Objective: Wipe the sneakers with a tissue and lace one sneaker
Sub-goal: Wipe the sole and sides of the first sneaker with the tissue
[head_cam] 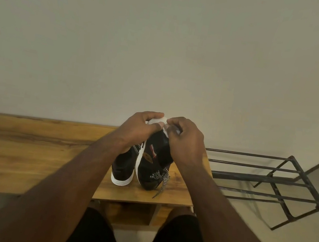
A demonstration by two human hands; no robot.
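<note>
A black sneaker [151, 161] stands tilted on its heel on the wooden bench [26, 148], toe raised. The left hand [140, 128] grips the white toe; the right hand [185, 139] pinches a tissue [166, 131] against it. The second sneaker [123, 167] sits touching at 9 o'clock; a metal rack [269, 181] stands at 3 o'clock

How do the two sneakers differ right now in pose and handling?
The right sneaker is tipped up on its side, gripped by the left hand and wiped with a tissue by the right hand; the left sneaker stands flat on the wooden bench, unheld. The right sneaker's lace hangs loose over the bench. Both are black with white soles and checkered laces.
</note>
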